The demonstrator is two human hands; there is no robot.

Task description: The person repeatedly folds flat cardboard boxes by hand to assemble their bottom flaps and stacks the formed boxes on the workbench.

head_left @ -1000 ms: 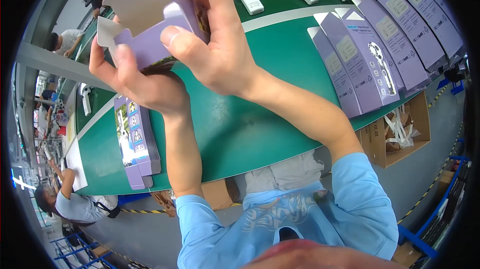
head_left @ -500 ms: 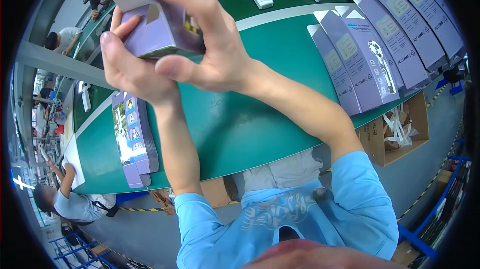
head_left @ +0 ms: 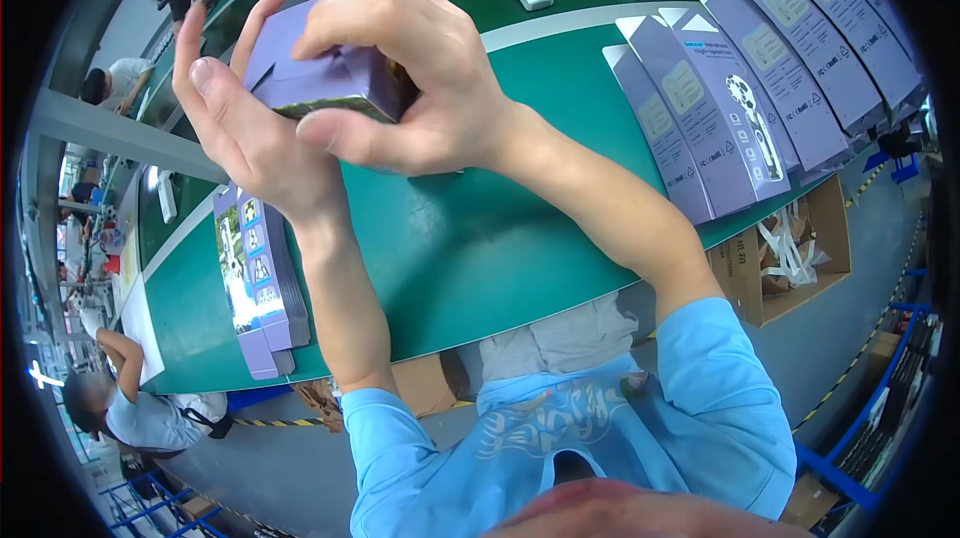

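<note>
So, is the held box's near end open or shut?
Looks mostly shut: the purple box has its end covered over, though a dark slit shows.

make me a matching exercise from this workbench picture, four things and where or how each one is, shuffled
Things
1. small purple box
2. stack of flattened cartons
3. row of purple boxes
4. cardboard box

Place or state
A. along the right part of the green table
B. brown, with white strips inside
C. between the left hand and the right hand
D. on the table, beside the left forearm

Pairs: 1-C, 2-D, 3-A, 4-B
</note>
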